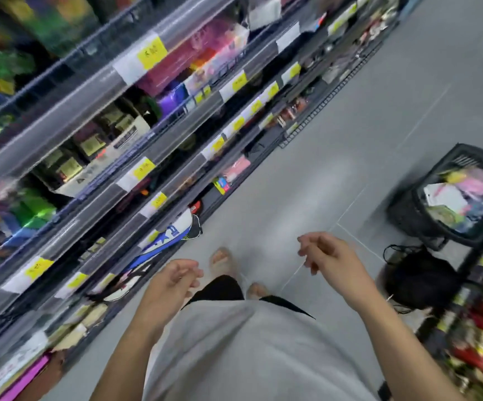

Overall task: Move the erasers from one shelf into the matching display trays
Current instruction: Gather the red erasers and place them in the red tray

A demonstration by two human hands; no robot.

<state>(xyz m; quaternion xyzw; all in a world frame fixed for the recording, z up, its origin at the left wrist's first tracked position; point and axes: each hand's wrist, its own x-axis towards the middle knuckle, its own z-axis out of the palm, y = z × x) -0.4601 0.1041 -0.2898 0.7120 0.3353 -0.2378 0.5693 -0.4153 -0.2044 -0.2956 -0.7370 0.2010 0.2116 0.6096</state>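
The view is blurred by motion. My left hand hangs in front of my body over the grey floor, fingers loosely curled and holding nothing. My right hand is raised a little further out, fingers also loosely bent and empty. Tiered shelves with clear plastic fronts and yellow price labels run along the left, packed with colourful stationery. I cannot pick out single erasers or display trays in the blur.
A black mesh basket full of mixed packets stands at the right on a dark rack. A black bag lies on the floor beneath it. More goods fill a rack at the lower right. Grey tiled aisle floor runs between them.
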